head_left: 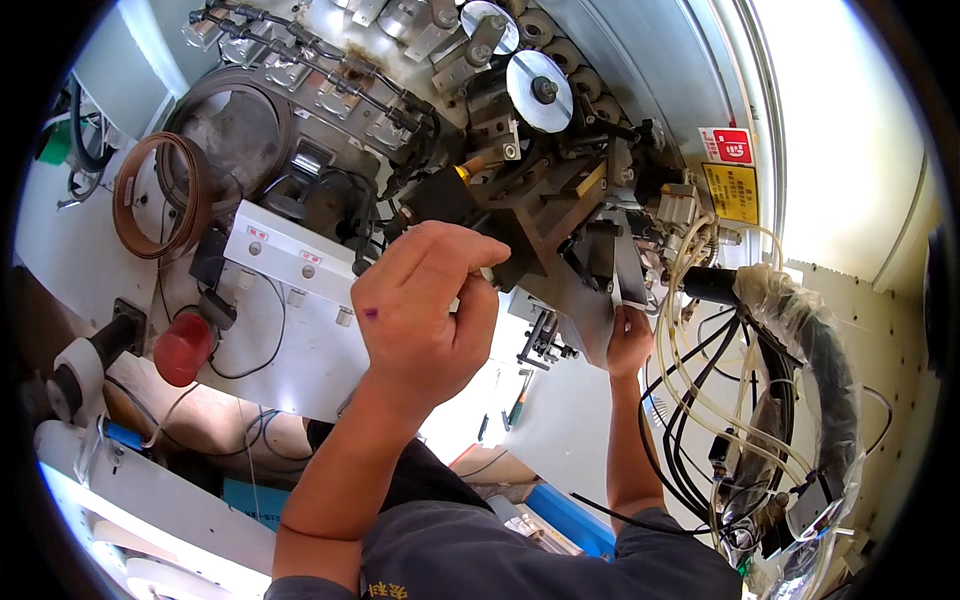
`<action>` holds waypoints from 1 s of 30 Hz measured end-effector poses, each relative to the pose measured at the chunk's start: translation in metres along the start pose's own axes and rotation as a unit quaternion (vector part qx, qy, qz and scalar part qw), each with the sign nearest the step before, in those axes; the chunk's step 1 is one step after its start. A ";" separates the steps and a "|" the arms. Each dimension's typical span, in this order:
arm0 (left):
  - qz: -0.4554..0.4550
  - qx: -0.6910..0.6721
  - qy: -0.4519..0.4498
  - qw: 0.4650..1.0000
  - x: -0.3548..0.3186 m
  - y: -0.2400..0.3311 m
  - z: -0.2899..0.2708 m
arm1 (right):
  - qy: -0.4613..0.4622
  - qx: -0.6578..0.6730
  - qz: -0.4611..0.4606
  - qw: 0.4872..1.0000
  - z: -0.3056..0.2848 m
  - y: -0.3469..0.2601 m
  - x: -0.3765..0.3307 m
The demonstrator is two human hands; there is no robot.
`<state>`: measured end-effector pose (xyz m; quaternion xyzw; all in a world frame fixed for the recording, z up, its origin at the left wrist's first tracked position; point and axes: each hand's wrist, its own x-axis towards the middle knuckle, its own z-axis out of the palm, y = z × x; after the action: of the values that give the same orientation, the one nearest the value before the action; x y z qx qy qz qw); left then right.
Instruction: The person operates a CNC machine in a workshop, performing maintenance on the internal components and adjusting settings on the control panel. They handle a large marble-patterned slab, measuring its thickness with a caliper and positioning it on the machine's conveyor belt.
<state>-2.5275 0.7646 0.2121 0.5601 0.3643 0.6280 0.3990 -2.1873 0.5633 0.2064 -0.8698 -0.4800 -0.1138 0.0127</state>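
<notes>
Mid-job: left hand (425, 310) curled, fingertips pressed together at the dark machine block (450, 200) just above them; what they pinch is hidden. Right hand (628, 340) pinches a small white strip (622, 295) under the metal guide (625, 265). Strip not seated yet, judging by the grip.

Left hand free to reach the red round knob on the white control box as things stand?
Probably yes. The left hand is up at the dark machine head, and the red knob sits lower left on the white control box, with only thin cables near it.
</notes>
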 end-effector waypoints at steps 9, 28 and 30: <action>-0.004 0.017 0.002 1.000 -0.001 -0.001 0.004 | -0.070 0.039 0.038 0.996 -0.024 0.047 -0.013; -0.054 0.008 -0.029 0.998 -0.002 0.001 0.002 | -0.034 -0.026 0.001 0.999 -0.003 0.048 -0.018; -0.049 0.018 -0.033 0.998 -0.001 0.001 0.003 | -0.094 -0.041 0.066 0.993 -0.014 0.047 -0.017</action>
<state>-2.5246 0.7632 0.2125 0.5688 0.3895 0.5824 0.4308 -2.1592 0.5225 0.2208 -0.9061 -0.4157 -0.0502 -0.0609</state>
